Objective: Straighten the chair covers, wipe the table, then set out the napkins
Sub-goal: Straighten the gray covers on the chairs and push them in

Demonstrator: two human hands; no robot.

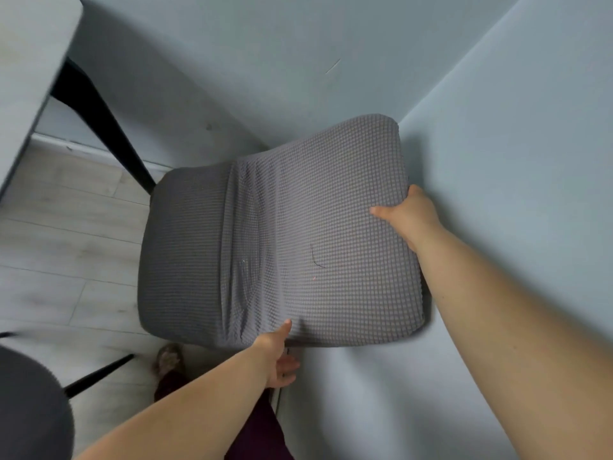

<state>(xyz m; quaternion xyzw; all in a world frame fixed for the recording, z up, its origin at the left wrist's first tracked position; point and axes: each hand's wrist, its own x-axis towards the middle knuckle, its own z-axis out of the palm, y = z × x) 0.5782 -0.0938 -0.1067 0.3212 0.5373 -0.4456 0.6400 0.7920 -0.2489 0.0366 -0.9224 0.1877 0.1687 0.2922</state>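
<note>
A chair in a grey waffle-textured cover (265, 234) fills the middle of the view, seen from above in a room corner. The fabric bunches in folds where the seat meets the backrest. My left hand (278, 356) grips the cover at the backrest's near lower edge, thumb on top and fingers curled underneath. My right hand (408, 214) grips the backrest's right edge against the wall, thumb on the front and fingers hidden behind it.
Pale blue walls (497, 161) meet in a corner right behind the chair. A light table edge (30, 78) with a black leg (102, 124) is at upper left. Another dark chair (30, 410) sits at lower left on the pale wood floor (66, 260). My foot (169, 360) shows below the chair.
</note>
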